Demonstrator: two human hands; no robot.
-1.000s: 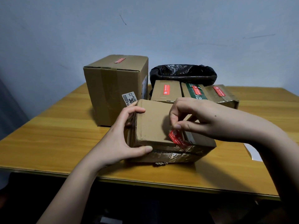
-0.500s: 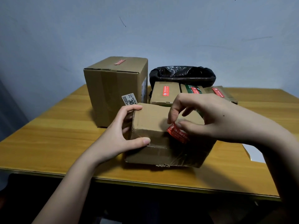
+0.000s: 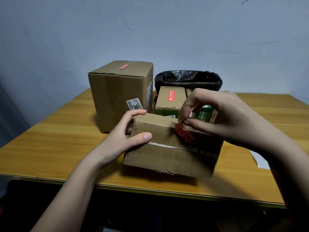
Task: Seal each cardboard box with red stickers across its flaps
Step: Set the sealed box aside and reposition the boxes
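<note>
Gripping the near box [image 3: 167, 148] at its left end on the table [image 3: 50, 139], the left hand [image 3: 123, 141] steadies it; the right hand [image 3: 217, 118] pinches the sticker [image 3: 184, 133], which may crease if pressed unevenly.

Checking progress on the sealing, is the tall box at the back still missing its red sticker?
No, the tall box already has a red sticker lying across the seam on its top.
</note>
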